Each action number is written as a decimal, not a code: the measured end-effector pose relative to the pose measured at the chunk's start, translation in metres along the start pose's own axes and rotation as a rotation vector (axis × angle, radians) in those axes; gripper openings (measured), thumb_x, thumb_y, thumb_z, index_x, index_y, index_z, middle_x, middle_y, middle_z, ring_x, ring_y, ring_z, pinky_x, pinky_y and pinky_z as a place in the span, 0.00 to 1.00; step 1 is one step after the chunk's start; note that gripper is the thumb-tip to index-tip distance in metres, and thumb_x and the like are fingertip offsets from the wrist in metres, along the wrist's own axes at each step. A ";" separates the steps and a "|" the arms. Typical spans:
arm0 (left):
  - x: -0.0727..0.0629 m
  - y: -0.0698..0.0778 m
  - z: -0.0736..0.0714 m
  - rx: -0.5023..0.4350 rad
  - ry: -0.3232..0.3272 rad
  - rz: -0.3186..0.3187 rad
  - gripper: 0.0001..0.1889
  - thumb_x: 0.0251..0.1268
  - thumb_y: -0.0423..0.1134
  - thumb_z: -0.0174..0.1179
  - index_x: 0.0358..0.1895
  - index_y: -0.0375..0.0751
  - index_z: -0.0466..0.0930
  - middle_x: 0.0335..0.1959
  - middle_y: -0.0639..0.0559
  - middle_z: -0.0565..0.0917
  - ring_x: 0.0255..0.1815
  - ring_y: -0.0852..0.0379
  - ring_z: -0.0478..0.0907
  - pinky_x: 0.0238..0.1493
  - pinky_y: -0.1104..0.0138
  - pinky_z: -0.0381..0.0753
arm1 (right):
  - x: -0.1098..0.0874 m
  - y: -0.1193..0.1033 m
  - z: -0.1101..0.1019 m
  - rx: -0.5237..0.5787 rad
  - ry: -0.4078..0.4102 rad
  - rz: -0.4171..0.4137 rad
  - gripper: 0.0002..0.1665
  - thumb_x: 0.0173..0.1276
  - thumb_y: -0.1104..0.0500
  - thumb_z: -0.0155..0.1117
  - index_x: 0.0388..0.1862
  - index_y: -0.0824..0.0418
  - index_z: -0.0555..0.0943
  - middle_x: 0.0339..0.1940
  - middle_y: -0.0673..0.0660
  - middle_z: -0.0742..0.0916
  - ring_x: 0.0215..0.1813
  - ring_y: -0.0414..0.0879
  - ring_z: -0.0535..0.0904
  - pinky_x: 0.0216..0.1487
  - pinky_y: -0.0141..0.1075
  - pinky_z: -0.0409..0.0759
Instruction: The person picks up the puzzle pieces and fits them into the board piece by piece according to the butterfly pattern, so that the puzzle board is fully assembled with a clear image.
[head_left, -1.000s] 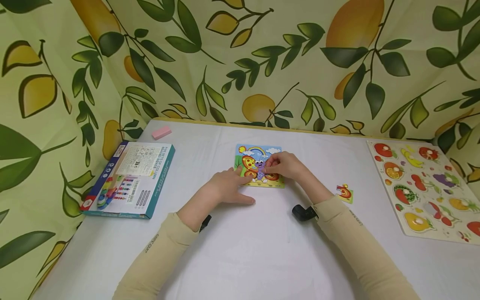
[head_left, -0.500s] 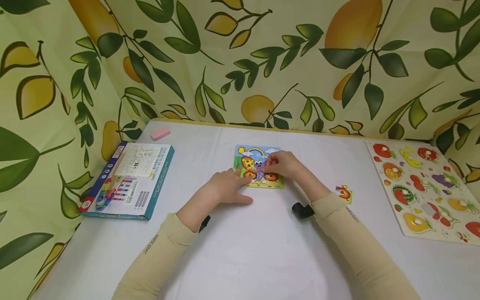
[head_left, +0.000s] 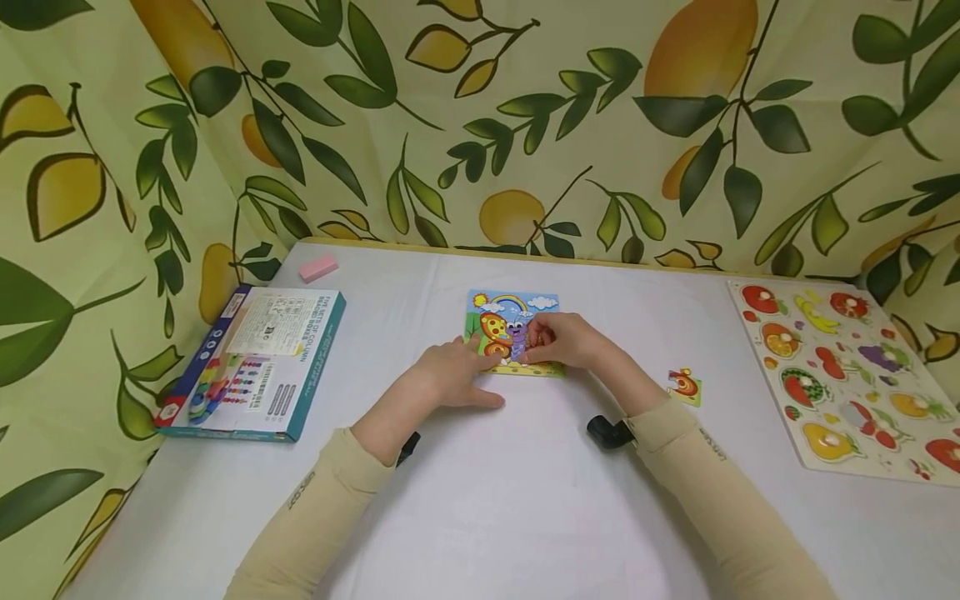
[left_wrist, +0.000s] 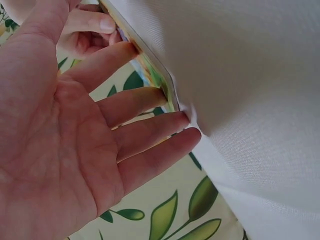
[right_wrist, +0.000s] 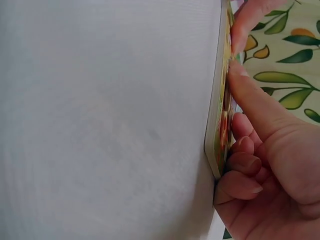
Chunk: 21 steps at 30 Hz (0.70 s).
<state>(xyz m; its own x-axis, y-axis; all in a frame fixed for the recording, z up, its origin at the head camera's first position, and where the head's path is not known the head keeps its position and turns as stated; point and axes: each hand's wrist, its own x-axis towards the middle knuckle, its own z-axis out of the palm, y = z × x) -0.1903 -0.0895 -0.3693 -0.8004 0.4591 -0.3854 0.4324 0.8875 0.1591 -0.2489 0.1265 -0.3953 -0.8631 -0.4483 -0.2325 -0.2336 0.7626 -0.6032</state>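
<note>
A small butterfly jigsaw puzzle (head_left: 542, 302) lies flat on the white table, with a sun, rainbow and purple butterfly body on it. My left hand (head_left: 450, 375) has its fingers spread, the tips touching the puzzle's left side; in the left wrist view they meet its edge. Over the puzzle's right part, my right hand (head_left: 566, 340) has its fingers curled and the thumb (right_wrist: 250, 92) pressed onto the face, pinching a jigsaw piece mostly hidden by the hand. A loose jigsaw piece (head_left: 684, 387) with an orange-red swirl lies right of the right wrist.
A boxed toy (head_left: 251, 362) lies at the left, with a pink block (head_left: 318, 267) behind it. On the right is a large fruit peg board (head_left: 847, 383). Patterned cloth (head_left: 480, 125) hangs behind the table. Black camera mounts (head_left: 607, 432) sit at the wrists.
My right hand has moved slightly down toward the puzzle's lower edge, its thumb now lower on the picture. The left hand stays in place.
</note>
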 end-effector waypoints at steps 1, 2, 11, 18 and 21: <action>0.000 0.000 0.000 0.001 0.002 0.002 0.39 0.60 0.68 0.57 0.74 0.57 0.64 0.75 0.38 0.57 0.73 0.36 0.58 0.63 0.44 0.69 | 0.000 0.000 0.001 -0.005 0.001 -0.010 0.19 0.58 0.49 0.76 0.31 0.57 0.74 0.22 0.51 0.73 0.29 0.45 0.68 0.32 0.36 0.64; 0.000 0.000 0.000 0.002 0.002 0.004 0.39 0.61 0.68 0.57 0.74 0.57 0.64 0.75 0.38 0.57 0.73 0.36 0.58 0.63 0.44 0.68 | -0.001 0.000 0.002 -0.012 0.002 -0.019 0.20 0.58 0.49 0.76 0.31 0.57 0.74 0.22 0.51 0.73 0.29 0.45 0.68 0.32 0.36 0.63; 0.001 0.001 -0.001 -0.006 -0.003 0.017 0.39 0.61 0.67 0.58 0.73 0.56 0.64 0.75 0.38 0.58 0.73 0.36 0.57 0.63 0.44 0.68 | -0.009 0.001 0.005 -0.026 0.049 -0.125 0.19 0.59 0.52 0.75 0.31 0.60 0.74 0.23 0.51 0.74 0.30 0.45 0.68 0.33 0.36 0.65; 0.000 0.003 -0.002 -0.016 -0.007 0.005 0.39 0.61 0.67 0.58 0.73 0.57 0.64 0.75 0.38 0.57 0.74 0.36 0.57 0.63 0.43 0.67 | -0.044 0.013 -0.014 0.064 0.238 -0.041 0.12 0.66 0.51 0.68 0.39 0.57 0.81 0.30 0.52 0.81 0.35 0.47 0.73 0.35 0.38 0.71; -0.002 0.003 -0.003 -0.014 -0.005 -0.003 0.39 0.60 0.66 0.59 0.74 0.57 0.64 0.75 0.38 0.57 0.74 0.37 0.56 0.63 0.42 0.66 | -0.073 0.031 -0.040 0.076 0.286 0.082 0.18 0.68 0.47 0.65 0.47 0.59 0.80 0.39 0.56 0.82 0.43 0.51 0.75 0.39 0.40 0.72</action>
<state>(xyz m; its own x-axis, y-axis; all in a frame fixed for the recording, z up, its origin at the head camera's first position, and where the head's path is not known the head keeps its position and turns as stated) -0.1887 -0.0873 -0.3659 -0.7995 0.4564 -0.3904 0.4244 0.8893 0.1705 -0.2112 0.2013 -0.3670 -0.9713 -0.2286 -0.0653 -0.1327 0.7491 -0.6491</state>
